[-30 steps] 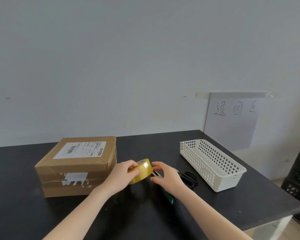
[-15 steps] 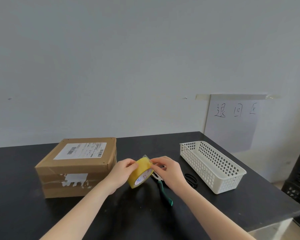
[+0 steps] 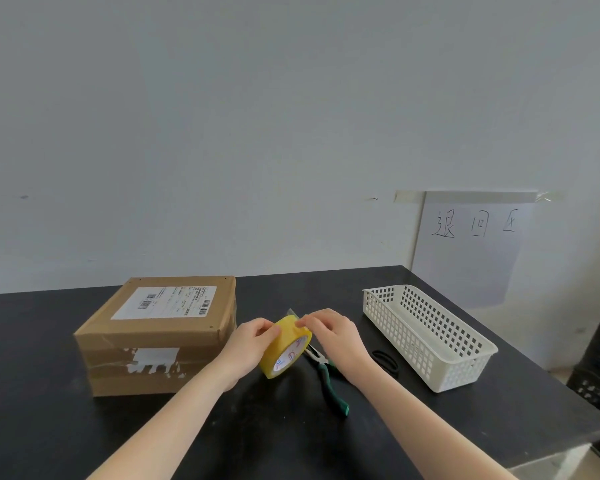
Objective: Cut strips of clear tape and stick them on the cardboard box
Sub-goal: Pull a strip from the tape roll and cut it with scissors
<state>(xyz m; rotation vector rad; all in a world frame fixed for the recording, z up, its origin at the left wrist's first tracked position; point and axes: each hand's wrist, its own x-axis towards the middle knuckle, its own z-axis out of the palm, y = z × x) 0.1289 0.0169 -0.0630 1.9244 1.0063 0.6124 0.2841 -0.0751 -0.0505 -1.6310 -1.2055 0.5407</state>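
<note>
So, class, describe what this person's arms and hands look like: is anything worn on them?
Nothing worn shows. The left hand and right hand are bare, with no gloves, rings or watch. The left forearm and right forearm are bare too; no sleeve reaches into view.

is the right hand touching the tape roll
Touching. In the head view, the right hand has its fingertips on the top edge of the tape roll, with no gap.
</note>
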